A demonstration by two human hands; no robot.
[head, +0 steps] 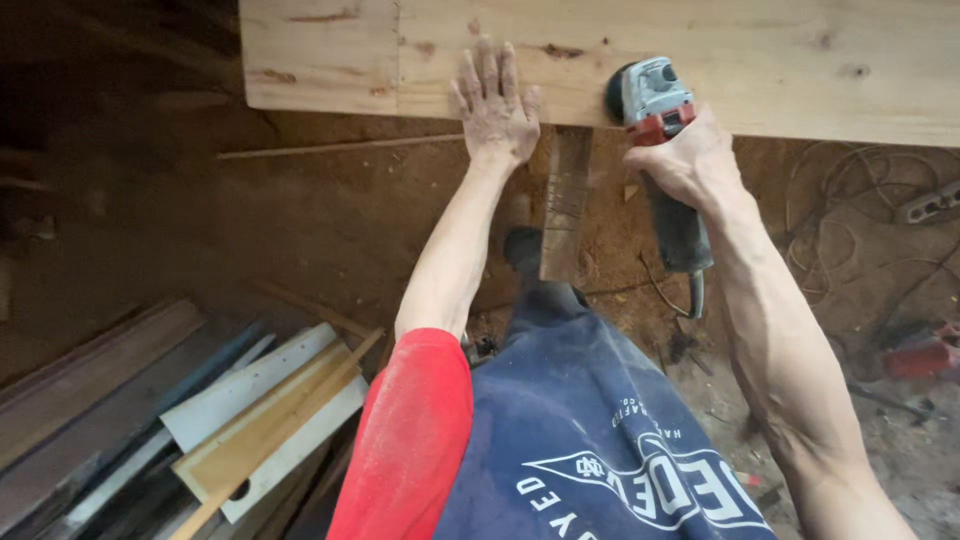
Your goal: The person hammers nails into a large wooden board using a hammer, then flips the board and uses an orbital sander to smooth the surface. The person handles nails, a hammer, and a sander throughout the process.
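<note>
A wide pale wooden board [780, 60] with knots spans the top of the view. My left hand [493, 105] lies flat on it near its front edge, fingers spread. My right hand [688, 160] grips an angle grinder [655, 100] with a grey head and red and black body. The grinder's head rests against the board's front edge. Its dark handle [680, 235] runs down under my wrist, with a cord hanging from it.
A narrow wooden support [566, 205] stands under the board between my arms. A pile of planks and white strips [230, 420] lies at lower left. Coiled cables [860, 215] and a red tool [920, 355] sit on the sawdust-covered floor to the right.
</note>
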